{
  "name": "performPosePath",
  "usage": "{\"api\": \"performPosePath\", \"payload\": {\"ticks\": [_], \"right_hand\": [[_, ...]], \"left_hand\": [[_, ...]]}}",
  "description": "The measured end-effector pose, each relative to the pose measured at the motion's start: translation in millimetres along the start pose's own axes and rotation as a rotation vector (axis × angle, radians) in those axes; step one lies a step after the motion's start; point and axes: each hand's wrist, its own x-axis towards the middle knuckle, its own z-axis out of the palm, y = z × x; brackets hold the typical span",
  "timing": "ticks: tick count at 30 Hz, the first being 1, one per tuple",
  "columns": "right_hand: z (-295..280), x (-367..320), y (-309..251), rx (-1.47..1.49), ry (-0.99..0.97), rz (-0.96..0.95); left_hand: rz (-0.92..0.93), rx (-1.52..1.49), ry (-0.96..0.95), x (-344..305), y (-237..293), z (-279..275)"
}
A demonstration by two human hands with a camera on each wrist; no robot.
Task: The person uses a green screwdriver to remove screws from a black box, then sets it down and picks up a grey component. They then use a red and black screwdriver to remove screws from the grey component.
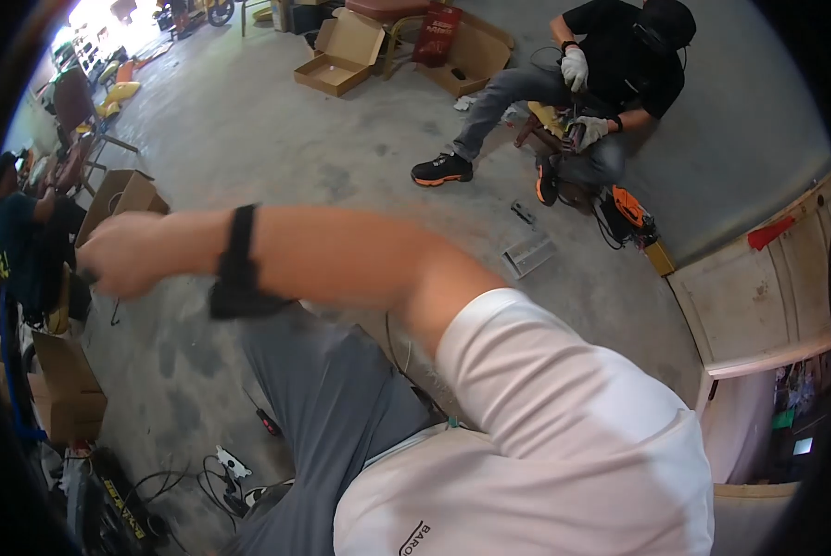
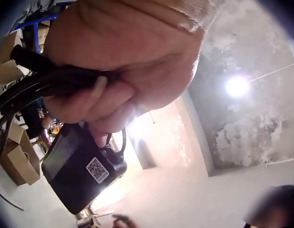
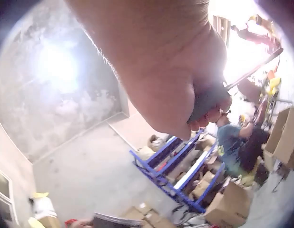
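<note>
The fingers of the left hand (image 2: 123, 61) were curled around a looped black cable (image 2: 47, 83) as I watched remotely through the left wrist camera. Just past them in that view was a black box (image 2: 71, 180) bearing a QR label (image 2: 97, 170), a cord rising from its edge; whether a fingertip touched it, I could not tell. I judged the box fairly light, rigid and slick, probably hard plastic, best held across its two broad faces, with the limp cable gathered in so that the cord joint bore no strain. The right hand (image 3: 173, 97) had its fingers wrapped around the dark handle of a slim-shafted tool (image 3: 209, 102), the shaft jutting out past them. The tool looked stiff and light to me, best taken by the handle. In the head view, the right arm (image 1: 341, 255), a dark strap (image 1: 241, 250) at its wrist, stretched out above the concrete floor (image 1: 248, 139); the left hand lay outside that frame. Near a gray trouser leg (image 1: 327, 398), a red-and-black screwdriver (image 1: 266, 422) rested on the floor. Past the right hand, a person in a teal shirt (image 1: 21, 222) was near a cardboard box (image 1: 68, 398), while across the room a seated person in black (image 1: 619, 74) worked in pale gloves (image 1: 575, 69).
</note>
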Motion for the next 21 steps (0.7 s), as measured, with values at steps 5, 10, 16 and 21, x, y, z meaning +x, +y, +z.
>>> {"api": "performPosePath", "payload": {"ticks": [5,10,16,21], "right_hand": [[73.1,106.2,-58.6,0.083,-0.004,-0.043],[153.8,134.1,-72.3,0.409,0.124,0.093],[272.6,73.0,-25.3,0.22,-0.112,0.164],[281.8,27.1,-32.8,0.298,-0.449,0.257]], "left_hand": [[-0.208,-0.225,-0.251,55.3,-20.7,110.3],[-0.629,-0.523,-0.253,70.4,-54.4,193.0],[-0.715,-0.527,-0.265,40.3,-132.8,245.4],[-0.72,-0.407,-0.255,21.0,-152.3,266.3]]}}
